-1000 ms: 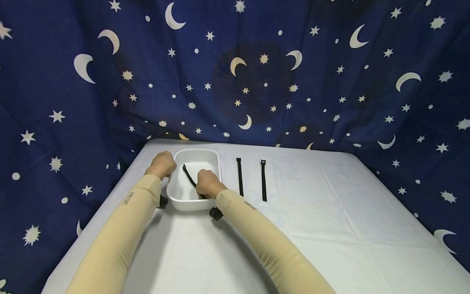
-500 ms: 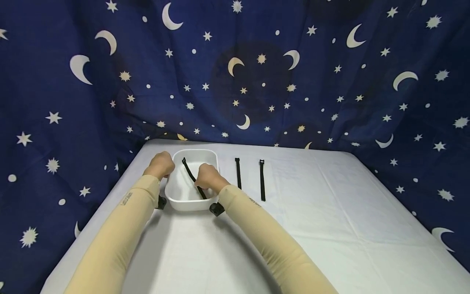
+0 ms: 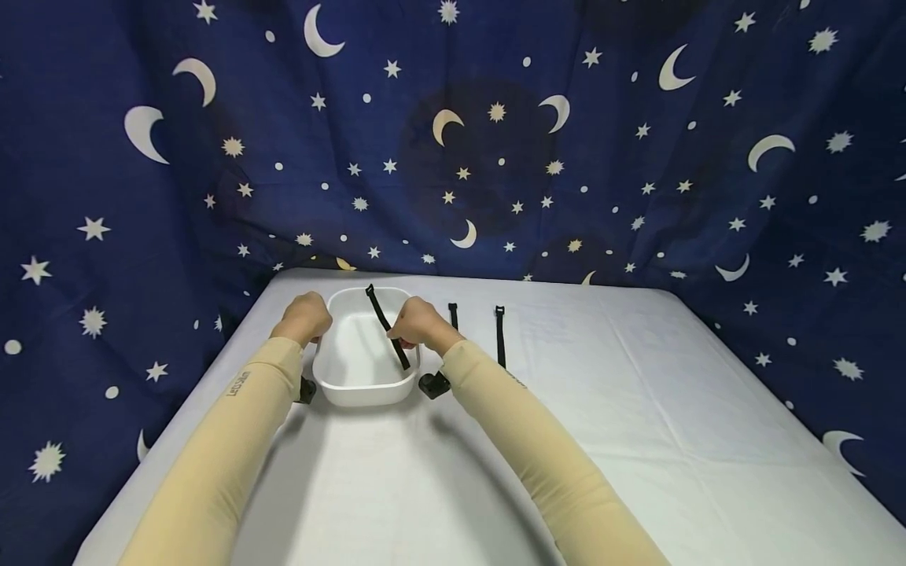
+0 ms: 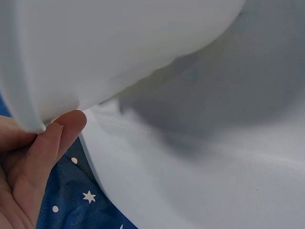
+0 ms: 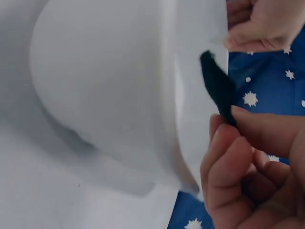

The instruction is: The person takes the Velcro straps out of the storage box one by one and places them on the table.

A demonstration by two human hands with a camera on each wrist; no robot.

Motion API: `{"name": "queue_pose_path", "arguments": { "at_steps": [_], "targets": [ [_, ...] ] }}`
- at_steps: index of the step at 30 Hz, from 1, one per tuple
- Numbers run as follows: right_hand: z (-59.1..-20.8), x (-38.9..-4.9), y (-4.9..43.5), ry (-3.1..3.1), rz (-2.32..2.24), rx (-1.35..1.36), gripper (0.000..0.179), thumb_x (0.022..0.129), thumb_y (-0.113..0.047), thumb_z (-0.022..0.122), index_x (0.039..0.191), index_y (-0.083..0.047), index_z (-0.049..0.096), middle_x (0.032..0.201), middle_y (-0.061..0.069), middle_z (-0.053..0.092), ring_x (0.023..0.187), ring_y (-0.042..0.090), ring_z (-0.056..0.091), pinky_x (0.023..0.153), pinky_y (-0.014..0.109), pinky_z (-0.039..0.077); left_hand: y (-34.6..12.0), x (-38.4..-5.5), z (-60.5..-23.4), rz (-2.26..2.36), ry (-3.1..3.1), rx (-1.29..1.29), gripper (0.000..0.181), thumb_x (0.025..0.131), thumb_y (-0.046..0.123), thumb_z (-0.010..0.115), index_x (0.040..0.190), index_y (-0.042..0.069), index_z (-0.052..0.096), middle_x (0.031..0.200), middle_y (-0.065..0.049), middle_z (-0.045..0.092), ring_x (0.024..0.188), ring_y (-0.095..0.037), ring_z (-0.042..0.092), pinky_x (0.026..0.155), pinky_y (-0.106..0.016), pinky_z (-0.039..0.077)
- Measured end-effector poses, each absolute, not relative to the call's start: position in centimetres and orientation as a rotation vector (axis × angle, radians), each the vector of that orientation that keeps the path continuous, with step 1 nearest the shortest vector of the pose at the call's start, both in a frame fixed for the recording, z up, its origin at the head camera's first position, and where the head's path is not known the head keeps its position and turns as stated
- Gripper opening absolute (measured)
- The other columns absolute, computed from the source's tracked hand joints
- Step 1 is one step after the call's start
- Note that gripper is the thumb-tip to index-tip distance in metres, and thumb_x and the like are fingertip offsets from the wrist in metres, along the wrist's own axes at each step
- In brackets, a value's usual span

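My right hand (image 3: pixel 419 322) pinches a black hook-and-loop cable strap (image 3: pixel 379 309) between thumb and forefinger, over the right part of a white rounded tub (image 3: pixel 364 396). One end of the strap has a small loop and points away from me. In the right wrist view the strap's other end (image 5: pixel 218 81) sticks out of the pinch beside the tub's outer wall. The left hand (image 3: pixel 304 317) holds the tub's left rim; its fingertips (image 4: pixel 74 123) show under that rim in the left wrist view.
Two more black straps lie on the white-covered table right of the tub: one (image 3: pixel 454 316) partly behind my right hand, the other (image 3: pixel 500 338) farther right and partly behind the sleeve. A dark blue curtain (image 3: pixel 396 189) with moons and stars hangs behind.
My right hand has lifted the strap from the tub's floor, up and to the right. The left hand keeps its hold on the rim. The whole view has shifted slightly.
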State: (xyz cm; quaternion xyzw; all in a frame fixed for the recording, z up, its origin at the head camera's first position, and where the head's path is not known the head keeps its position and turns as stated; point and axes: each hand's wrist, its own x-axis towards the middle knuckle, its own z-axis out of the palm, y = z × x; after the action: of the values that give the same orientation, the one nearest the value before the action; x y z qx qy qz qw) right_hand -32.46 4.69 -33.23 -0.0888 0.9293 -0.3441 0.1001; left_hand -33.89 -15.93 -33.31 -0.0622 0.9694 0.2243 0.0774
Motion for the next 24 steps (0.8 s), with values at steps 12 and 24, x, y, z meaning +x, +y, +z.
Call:
{"name": "queue_pose_path", "arguments": {
  "at_steps": [12,24],
  "targets": [
    [-32.9,-33.3,8.3,2.663,-1.209,-0.173,0.029,0.090,-0.011,0.073,0.064,-0.007,0.061,0.060,0.002,0.060,0.057,0.012,0.058,0.073,0.033,0.059,-15.8,-33.6,-33.4,0.668,2.886,-0.190,0.035,0.097,0.002,0.042,0.125,-0.014,0.055,0.094,-0.018,0.060,0.064,-0.018,0.059,0.055,-0.023,0.050],
    [-32.4,-33.6,13.0,2.564,-1.407,-0.083,0.028,0.092,-0.008,0.070,0.067,-0.008,0.058,0.065,0.002,0.058,0.059,0.011,0.056,0.063,0.024,0.054,-15.7,-33.5,-32.9,0.646,2.901,-0.181,0.034,0.097,0.002,0.042,0.124,-0.015,0.055,0.091,-0.018,0.060,0.062,-0.017,0.058,0.055,-0.023,0.050]
  ]
}}
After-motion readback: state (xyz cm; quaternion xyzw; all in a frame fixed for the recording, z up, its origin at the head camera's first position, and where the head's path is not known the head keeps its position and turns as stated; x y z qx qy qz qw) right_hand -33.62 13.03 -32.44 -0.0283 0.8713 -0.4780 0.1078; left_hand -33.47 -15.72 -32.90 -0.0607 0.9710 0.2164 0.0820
